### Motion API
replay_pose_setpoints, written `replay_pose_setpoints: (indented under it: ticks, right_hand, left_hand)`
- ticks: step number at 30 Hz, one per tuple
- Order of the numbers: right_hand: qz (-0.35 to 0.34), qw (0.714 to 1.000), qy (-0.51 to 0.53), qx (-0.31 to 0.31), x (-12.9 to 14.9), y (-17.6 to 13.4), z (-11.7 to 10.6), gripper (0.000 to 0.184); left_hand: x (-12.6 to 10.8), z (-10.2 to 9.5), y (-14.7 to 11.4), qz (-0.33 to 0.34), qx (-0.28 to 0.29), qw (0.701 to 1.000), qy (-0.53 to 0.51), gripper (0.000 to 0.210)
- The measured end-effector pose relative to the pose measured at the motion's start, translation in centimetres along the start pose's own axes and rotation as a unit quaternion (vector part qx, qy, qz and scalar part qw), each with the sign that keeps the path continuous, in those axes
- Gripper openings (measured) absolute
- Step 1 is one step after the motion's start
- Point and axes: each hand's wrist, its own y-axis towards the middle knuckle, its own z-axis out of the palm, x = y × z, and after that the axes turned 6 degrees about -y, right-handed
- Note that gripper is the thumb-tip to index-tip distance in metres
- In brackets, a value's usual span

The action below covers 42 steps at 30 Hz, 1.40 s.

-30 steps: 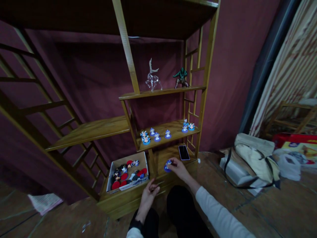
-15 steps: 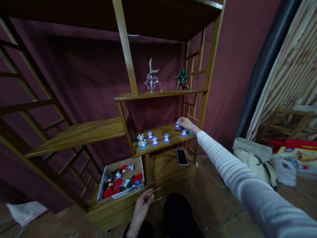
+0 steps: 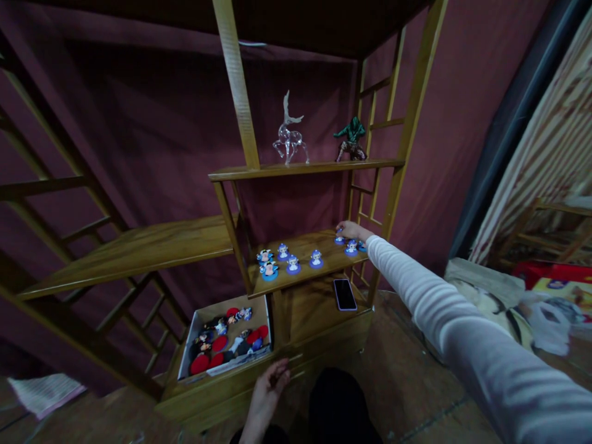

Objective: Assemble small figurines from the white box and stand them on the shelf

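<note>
My right hand [image 3: 351, 230] reaches to the far right of the middle shelf [image 3: 330, 250]. Its fingers are closed around the top of a small purple-and-white figurine [image 3: 340, 238], whose round purple base is at the shelf surface. Just in front stands another purple-and-white figurine [image 3: 351, 248], with a blue-based one [image 3: 362, 246] partly hidden by my wrist. Farther left are several more figurines, including a black-and-white cow figurine [image 3: 269, 270] on a blue base. Low in front of the cabinet, my left hand [image 3: 268, 390] hangs with its fingers curled in; I see nothing in it.
A white-sided box [image 3: 185, 357] of jumbled figurines with red and dark bases sits at lower left. A phone [image 3: 345, 295] lies under the middle shelf. Above stand a clear deer figure [image 3: 290, 139] and a green-hooded figure [image 3: 352, 139]. Bags [image 3: 546, 320] lie at right.
The view has shifted slightly closer to the cabinet. My right hand's fingers now sit more over the figurine's top. My left hand stays low, fingers still curled.
</note>
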Motion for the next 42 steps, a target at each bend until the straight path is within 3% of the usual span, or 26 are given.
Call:
replay_pose_setpoints:
  ticks: [10, 18, 24, 28, 31, 33, 35, 37, 42]
  right_hand:
    - [0.027, 0.984, -0.162, 0.069, 1.0, -1.0, -0.5, 0.027]
    - [0.027, 0.984, -0.165, 0.067, 1.1, -1.1, -0.4, 0.029]
    - [0.042, 0.992, -0.078, 0.089, 1.4, -1.3, -1.1, 0.026]
    - [0.030, 0.999, -0.022, 0.032, 3.0, -1.5, -3.6, 0.027]
    - [-0.011, 0.998, 0.063, -0.007, 4.8, -3.5, -6.0, 0.030]
    - [-0.052, 0.987, 0.150, -0.026, 5.9, -6.4, -6.6, 0.029]
    - [-0.078, 0.968, 0.237, 0.001, 6.6, -10.6, -5.7, 0.030]
    - [-0.078, 0.948, 0.299, 0.083, 6.7, -15.3, -3.2, 0.034]
    - [-0.026, 0.888, 0.326, 0.322, 5.6, -25.4, 7.9, 0.040]
  left_hand:
    - [0.1, 0.3, -0.4, 0.022, 0.003, 1.000, 0.019, 0.054]
    - [0.3, 0.0, -0.7, 0.044, 0.003, 0.995, 0.092, 0.051]
    - [-0.2, 0.3, -1.3, 0.054, 0.013, 0.986, 0.159, 0.046]
    - [-0.6, 0.4, -1.6, 0.056, 0.013, 0.980, 0.188, 0.038]
    - [-0.6, 0.2, -1.6, 0.061, 0.013, 0.976, 0.211, 0.035]
    - [-0.5, 0.1, -1.6, 0.068, 0.008, 0.974, 0.217, 0.034]
    - [-0.5, 0.1, -1.7, 0.071, 0.000, 0.974, 0.215, 0.034]
    - [-0.5, 0.0, -1.9, 0.074, -0.026, 0.974, 0.212, 0.033]
    - [-0.6, -1.2, -1.8, 0.075, -0.108, 0.977, 0.168, 0.028]
